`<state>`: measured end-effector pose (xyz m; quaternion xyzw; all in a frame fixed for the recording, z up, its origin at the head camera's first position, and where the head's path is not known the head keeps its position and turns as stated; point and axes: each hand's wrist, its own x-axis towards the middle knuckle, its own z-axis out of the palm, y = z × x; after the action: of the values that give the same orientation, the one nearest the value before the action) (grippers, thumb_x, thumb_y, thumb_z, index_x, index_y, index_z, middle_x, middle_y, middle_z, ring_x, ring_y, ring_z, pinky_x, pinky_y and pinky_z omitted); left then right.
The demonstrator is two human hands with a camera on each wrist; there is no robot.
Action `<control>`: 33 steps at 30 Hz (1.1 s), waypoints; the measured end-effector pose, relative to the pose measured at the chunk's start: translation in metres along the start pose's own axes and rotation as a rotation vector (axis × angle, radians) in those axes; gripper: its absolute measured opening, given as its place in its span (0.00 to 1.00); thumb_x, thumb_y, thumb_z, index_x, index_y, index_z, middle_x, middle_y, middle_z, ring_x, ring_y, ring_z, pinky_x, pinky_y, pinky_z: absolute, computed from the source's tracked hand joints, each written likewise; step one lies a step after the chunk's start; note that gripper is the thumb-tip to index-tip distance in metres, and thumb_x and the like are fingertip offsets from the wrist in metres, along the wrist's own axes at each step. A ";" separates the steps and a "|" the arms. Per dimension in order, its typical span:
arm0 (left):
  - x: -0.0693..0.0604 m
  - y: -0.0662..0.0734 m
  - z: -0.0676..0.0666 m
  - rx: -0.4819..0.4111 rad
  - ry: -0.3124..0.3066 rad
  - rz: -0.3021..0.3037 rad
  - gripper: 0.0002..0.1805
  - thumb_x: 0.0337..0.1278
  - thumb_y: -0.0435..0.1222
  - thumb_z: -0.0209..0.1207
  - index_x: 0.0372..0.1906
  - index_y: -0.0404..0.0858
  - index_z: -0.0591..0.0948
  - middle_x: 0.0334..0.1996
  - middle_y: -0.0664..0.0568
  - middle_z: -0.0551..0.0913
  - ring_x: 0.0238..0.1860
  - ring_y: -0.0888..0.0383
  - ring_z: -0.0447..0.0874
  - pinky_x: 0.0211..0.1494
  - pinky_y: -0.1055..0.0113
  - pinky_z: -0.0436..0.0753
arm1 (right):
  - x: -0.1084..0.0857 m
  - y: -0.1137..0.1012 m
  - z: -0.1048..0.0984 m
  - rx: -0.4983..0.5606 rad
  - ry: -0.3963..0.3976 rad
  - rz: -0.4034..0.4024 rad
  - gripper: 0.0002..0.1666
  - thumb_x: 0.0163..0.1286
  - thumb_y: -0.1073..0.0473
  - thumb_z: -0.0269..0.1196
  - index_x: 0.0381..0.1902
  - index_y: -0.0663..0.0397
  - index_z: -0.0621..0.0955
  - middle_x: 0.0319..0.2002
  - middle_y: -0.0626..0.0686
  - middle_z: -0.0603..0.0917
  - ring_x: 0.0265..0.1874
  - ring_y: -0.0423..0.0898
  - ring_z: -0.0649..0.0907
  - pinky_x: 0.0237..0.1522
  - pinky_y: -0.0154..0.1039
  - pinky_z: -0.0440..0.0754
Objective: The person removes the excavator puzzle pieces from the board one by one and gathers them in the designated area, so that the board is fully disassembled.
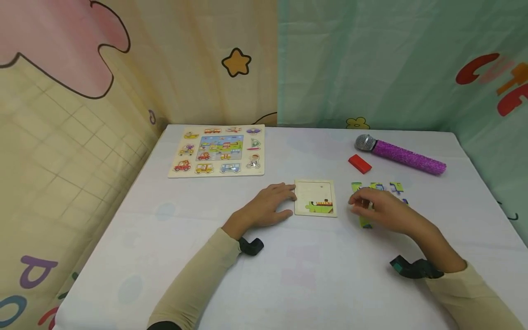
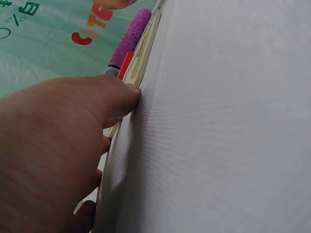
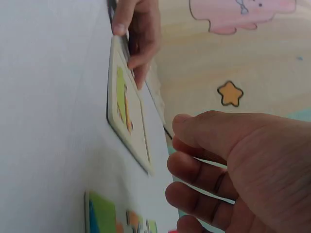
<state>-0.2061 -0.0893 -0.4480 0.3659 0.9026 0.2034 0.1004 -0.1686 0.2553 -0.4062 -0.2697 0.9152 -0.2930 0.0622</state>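
Observation:
A small square wooden puzzle board (image 1: 314, 192) lies on the white table, with joined green pieces showing a train in its lower right part. At its left edge rests my left hand (image 1: 270, 205), fingers spread and relaxed, fingertips touching the rim. My right hand (image 1: 383, 208) hovers over several loose puzzle pieces (image 1: 366, 222) right of the board and partly hides them. Its fingers are loosely bent. In the right wrist view nothing shows between the thumb (image 3: 199, 127) and fingers, and some loose pieces (image 3: 101, 213) lie below.
Farther back on the left lies a larger wooden vehicle puzzle (image 1: 218, 151). A red block (image 1: 360, 163) and a purple glittery microphone (image 1: 406, 156) lie behind the loose pieces. Printed curtains (image 1: 367, 59) hang behind the table (image 1: 288, 284).

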 end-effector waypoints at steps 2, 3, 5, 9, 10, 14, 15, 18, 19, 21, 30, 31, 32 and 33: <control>0.001 -0.001 0.001 -0.004 0.000 0.001 0.20 0.72 0.46 0.58 0.64 0.47 0.76 0.77 0.54 0.61 0.78 0.51 0.52 0.76 0.52 0.56 | 0.014 -0.010 0.005 -0.021 -0.047 -0.010 0.12 0.69 0.60 0.69 0.49 0.54 0.85 0.39 0.43 0.81 0.38 0.43 0.78 0.38 0.38 0.81; 0.001 -0.002 0.001 -0.004 -0.002 0.002 0.20 0.72 0.46 0.58 0.64 0.47 0.76 0.77 0.54 0.61 0.78 0.51 0.52 0.76 0.52 0.56 | 0.021 -0.014 0.008 -0.033 -0.072 -0.008 0.14 0.69 0.59 0.69 0.51 0.54 0.85 0.40 0.44 0.81 0.38 0.44 0.77 0.39 0.40 0.81; 0.001 -0.002 0.002 -0.012 -0.004 0.002 0.20 0.72 0.46 0.58 0.64 0.47 0.76 0.77 0.54 0.61 0.78 0.51 0.52 0.76 0.52 0.56 | 0.035 -0.019 0.017 -0.063 -0.111 0.000 0.18 0.68 0.56 0.70 0.54 0.55 0.85 0.43 0.47 0.80 0.38 0.44 0.77 0.40 0.41 0.81; 0.002 -0.001 0.003 -0.014 -0.012 0.000 0.21 0.72 0.47 0.58 0.64 0.48 0.76 0.77 0.55 0.61 0.78 0.52 0.52 0.77 0.53 0.56 | 0.054 -0.023 0.034 -0.107 -0.134 -0.003 0.23 0.67 0.54 0.72 0.56 0.58 0.84 0.44 0.51 0.79 0.36 0.45 0.76 0.39 0.41 0.79; 0.002 0.000 0.003 -0.014 -0.013 0.000 0.21 0.72 0.47 0.58 0.64 0.48 0.76 0.77 0.55 0.61 0.78 0.51 0.52 0.77 0.53 0.56 | 0.056 -0.024 0.037 -0.116 -0.135 -0.009 0.24 0.66 0.54 0.72 0.57 0.59 0.83 0.44 0.51 0.79 0.36 0.44 0.76 0.38 0.40 0.79; 0.001 0.000 0.002 -0.011 -0.013 0.000 0.21 0.72 0.47 0.58 0.64 0.48 0.76 0.77 0.55 0.61 0.78 0.51 0.52 0.77 0.53 0.56 | 0.062 -0.029 0.044 -0.120 -0.133 -0.029 0.23 0.64 0.56 0.73 0.55 0.59 0.83 0.40 0.49 0.78 0.34 0.44 0.75 0.37 0.39 0.77; 0.001 0.000 0.001 -0.011 -0.011 0.000 0.21 0.72 0.47 0.58 0.64 0.47 0.76 0.77 0.54 0.61 0.78 0.51 0.52 0.77 0.52 0.56 | 0.062 -0.030 0.044 -0.112 -0.132 -0.031 0.22 0.64 0.57 0.74 0.54 0.58 0.83 0.40 0.48 0.78 0.34 0.44 0.75 0.37 0.40 0.77; 0.001 -0.001 0.000 -0.011 -0.008 -0.003 0.21 0.72 0.47 0.58 0.64 0.47 0.76 0.77 0.55 0.61 0.78 0.51 0.52 0.77 0.52 0.56 | 0.065 -0.031 0.045 -0.091 -0.133 -0.037 0.19 0.63 0.59 0.74 0.51 0.56 0.83 0.40 0.47 0.78 0.35 0.44 0.76 0.40 0.41 0.79; 0.001 -0.002 -0.001 -0.009 -0.006 -0.002 0.21 0.72 0.47 0.58 0.64 0.48 0.76 0.77 0.55 0.61 0.78 0.51 0.52 0.77 0.52 0.56 | 0.066 -0.031 0.045 -0.084 -0.136 -0.036 0.18 0.63 0.59 0.74 0.50 0.56 0.83 0.41 0.47 0.78 0.35 0.43 0.76 0.41 0.41 0.80; 0.001 -0.003 -0.001 -0.008 -0.006 -0.002 0.21 0.72 0.48 0.58 0.64 0.48 0.76 0.77 0.55 0.61 0.78 0.52 0.52 0.77 0.52 0.56 | 0.068 -0.030 0.045 -0.064 -0.148 -0.036 0.17 0.64 0.60 0.74 0.49 0.56 0.83 0.42 0.48 0.79 0.37 0.43 0.77 0.43 0.42 0.81; 0.000 -0.004 0.000 -0.020 0.007 0.010 0.21 0.71 0.47 0.58 0.64 0.47 0.76 0.77 0.54 0.62 0.77 0.51 0.53 0.77 0.52 0.56 | 0.076 -0.024 0.043 0.030 -0.230 0.003 0.18 0.64 0.62 0.73 0.49 0.57 0.79 0.42 0.51 0.76 0.39 0.46 0.75 0.44 0.42 0.79; 0.000 -0.003 0.001 -0.017 0.007 0.010 0.21 0.72 0.47 0.58 0.64 0.47 0.76 0.77 0.54 0.62 0.78 0.51 0.53 0.77 0.52 0.56 | 0.076 -0.024 0.043 0.034 -0.230 0.008 0.18 0.64 0.62 0.73 0.49 0.57 0.79 0.42 0.51 0.76 0.39 0.46 0.74 0.44 0.42 0.79; 0.000 -0.004 0.001 -0.016 0.007 0.009 0.21 0.72 0.47 0.58 0.64 0.48 0.76 0.77 0.54 0.62 0.78 0.51 0.53 0.77 0.53 0.56 | 0.076 -0.024 0.043 0.038 -0.228 0.010 0.18 0.64 0.62 0.73 0.48 0.56 0.79 0.42 0.51 0.76 0.39 0.47 0.74 0.44 0.42 0.79; 0.000 -0.003 0.001 -0.014 0.007 0.009 0.21 0.72 0.47 0.58 0.64 0.48 0.76 0.77 0.54 0.62 0.77 0.51 0.53 0.77 0.53 0.56 | 0.076 -0.024 0.043 0.043 -0.225 0.011 0.17 0.64 0.63 0.73 0.48 0.56 0.78 0.42 0.51 0.76 0.40 0.47 0.75 0.45 0.42 0.79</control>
<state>-0.2084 -0.0910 -0.4502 0.3687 0.8997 0.2115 0.0991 -0.2100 0.1769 -0.4241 -0.2945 0.8973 -0.2804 0.1717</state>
